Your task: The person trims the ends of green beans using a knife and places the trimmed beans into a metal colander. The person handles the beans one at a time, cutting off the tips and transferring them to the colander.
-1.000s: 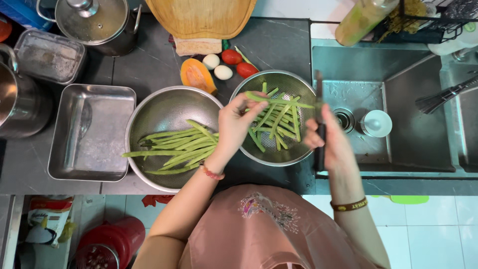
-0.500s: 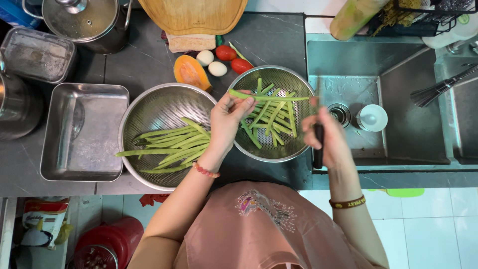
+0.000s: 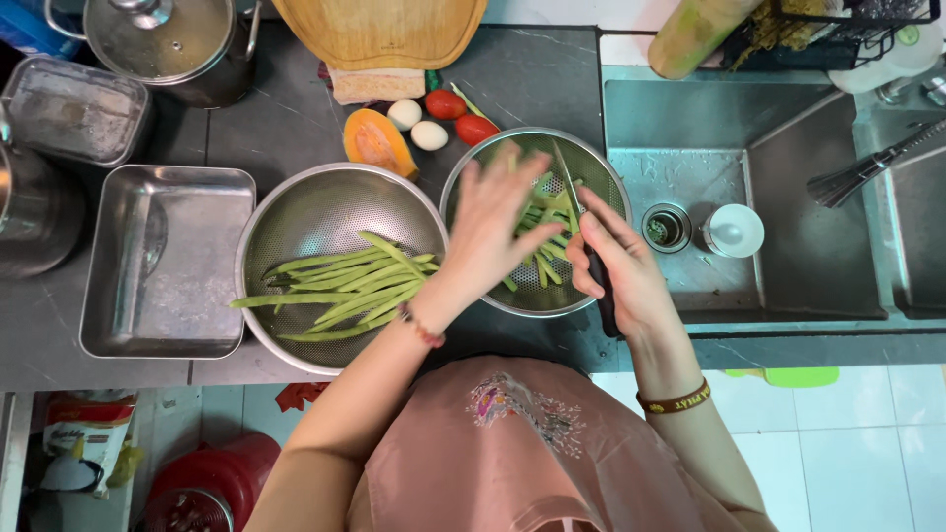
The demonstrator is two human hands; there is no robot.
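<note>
- Fingers point(image 3: 512, 182) of the left hand point(image 3: 490, 229) spread wide, holding nothing, over the round perforated steel bowl point(image 3: 473, 167) of cut green bean pieces point(image 3: 540, 264).
- Right hand point(image 3: 619, 264) fingers wrap a dark-handled knife point(image 3: 603, 310), blade over that bowl.
- Long whole green beans point(image 3: 340, 291) lie in the left steel colander point(image 3: 296, 207) on the dark counter point(image 3: 286, 118).

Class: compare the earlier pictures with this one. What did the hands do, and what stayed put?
The left hand let go of the bean it held up and now hangs open over the right bowl. The right hand still grips the knife. Whole beans stay in the left bowl.
</note>
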